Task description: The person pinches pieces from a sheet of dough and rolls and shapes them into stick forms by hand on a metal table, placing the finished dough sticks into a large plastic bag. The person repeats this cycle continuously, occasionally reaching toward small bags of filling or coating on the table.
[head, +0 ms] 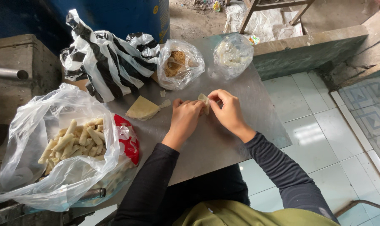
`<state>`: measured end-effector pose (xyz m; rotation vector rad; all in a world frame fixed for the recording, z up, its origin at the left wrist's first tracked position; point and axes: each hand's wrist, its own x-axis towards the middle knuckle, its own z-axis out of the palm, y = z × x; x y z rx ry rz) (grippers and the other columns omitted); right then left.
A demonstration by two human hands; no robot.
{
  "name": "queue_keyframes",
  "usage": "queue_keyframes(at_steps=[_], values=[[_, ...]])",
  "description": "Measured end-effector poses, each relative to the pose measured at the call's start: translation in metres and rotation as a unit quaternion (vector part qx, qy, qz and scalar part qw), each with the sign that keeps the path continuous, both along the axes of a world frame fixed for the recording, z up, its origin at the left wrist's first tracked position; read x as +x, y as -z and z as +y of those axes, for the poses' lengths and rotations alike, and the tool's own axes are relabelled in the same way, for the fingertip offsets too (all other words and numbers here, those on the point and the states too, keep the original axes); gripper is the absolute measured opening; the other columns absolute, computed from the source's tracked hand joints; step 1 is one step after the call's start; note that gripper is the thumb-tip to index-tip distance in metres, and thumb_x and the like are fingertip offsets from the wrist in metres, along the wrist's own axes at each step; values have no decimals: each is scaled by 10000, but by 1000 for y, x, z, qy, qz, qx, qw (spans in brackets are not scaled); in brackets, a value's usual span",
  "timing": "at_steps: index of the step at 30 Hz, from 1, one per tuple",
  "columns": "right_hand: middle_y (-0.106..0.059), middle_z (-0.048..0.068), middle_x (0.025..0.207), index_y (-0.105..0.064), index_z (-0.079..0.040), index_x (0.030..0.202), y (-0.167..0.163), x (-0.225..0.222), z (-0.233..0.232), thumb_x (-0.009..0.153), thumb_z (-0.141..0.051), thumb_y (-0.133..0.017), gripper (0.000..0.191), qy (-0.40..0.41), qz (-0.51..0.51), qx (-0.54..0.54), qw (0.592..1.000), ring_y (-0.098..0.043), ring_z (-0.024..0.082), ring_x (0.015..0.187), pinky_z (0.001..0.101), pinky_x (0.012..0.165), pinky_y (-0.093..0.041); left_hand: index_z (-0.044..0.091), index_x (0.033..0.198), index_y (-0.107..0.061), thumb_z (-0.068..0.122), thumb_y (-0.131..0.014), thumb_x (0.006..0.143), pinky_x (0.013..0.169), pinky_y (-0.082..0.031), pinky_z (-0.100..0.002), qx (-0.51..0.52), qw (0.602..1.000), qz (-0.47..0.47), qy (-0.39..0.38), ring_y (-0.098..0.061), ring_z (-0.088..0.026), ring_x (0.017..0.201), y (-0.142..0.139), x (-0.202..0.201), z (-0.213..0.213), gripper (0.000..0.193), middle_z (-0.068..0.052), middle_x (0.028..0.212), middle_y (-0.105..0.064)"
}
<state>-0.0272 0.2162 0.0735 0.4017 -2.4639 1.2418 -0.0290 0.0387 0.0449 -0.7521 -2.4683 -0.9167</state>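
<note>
My left hand (185,118) and my right hand (227,111) meet over a grey metal tabletop (223,146). Together they pinch a small pale wrapper roll (204,100) between the fingertips, just above the surface. To the left of my hands lies a stack of pale triangular wrappers (142,108). Two small scraps of wrapper (164,98) sit beside it. A large clear plastic bag (52,167) at the left holds several finished pale rolls (73,140).
A clear bag of brown filling (178,63) and a clear bag of whitish stuff (233,54) stand at the table's far side. A black-and-white striped bag (106,58) lies far left, in front of a blue barrel (127,16). White floor tiles (307,125) are to the right.
</note>
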Motion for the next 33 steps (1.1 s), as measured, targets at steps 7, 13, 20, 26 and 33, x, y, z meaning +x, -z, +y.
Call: queue_keyframes(at_steps=[7,13,20,26,33], values=[[-707,111,1080,-592,2,1104,12,-4,1,873,30,-717,264,-51,-53,-51,996,-756,163,925,297,795,-616,147,923,-693,133,-713,823,914,-388,-434,-33,999,38,17,-678,-191,960,1,-6,-6,103,28,994,-762],[-591,149,1256,-729,1,1063,22,-1,10,880,40,-736,188,-52,-28,20,998,-735,226,971,325,845,-599,164,916,-680,111,-683,858,950,-391,-418,-49,996,70,11,-679,-181,981,9,-11,-7,79,32,998,-757],[-628,159,1095,-773,-20,1026,22,-11,19,818,5,-787,210,-89,2,129,988,-681,288,940,364,832,-555,162,989,-644,106,-654,921,898,-399,-395,-4,1000,8,-27,-689,-205,918,8,-15,0,89,16,871,-742],[-744,81,782,-767,-44,928,18,-67,25,858,-85,-772,81,-111,-183,109,971,-717,158,683,321,645,-542,169,923,-702,217,-759,862,845,-384,-421,9,998,-38,-43,-684,-219,802,-3,-18,2,96,-9,776,-738],[-661,106,948,-747,-71,853,18,-75,21,776,-134,-836,133,-131,-81,182,971,-621,264,919,372,833,-490,168,800,-759,226,-799,797,785,-389,-417,45,986,-122,-103,-670,-253,866,2,-36,4,71,-31,836,-698]])
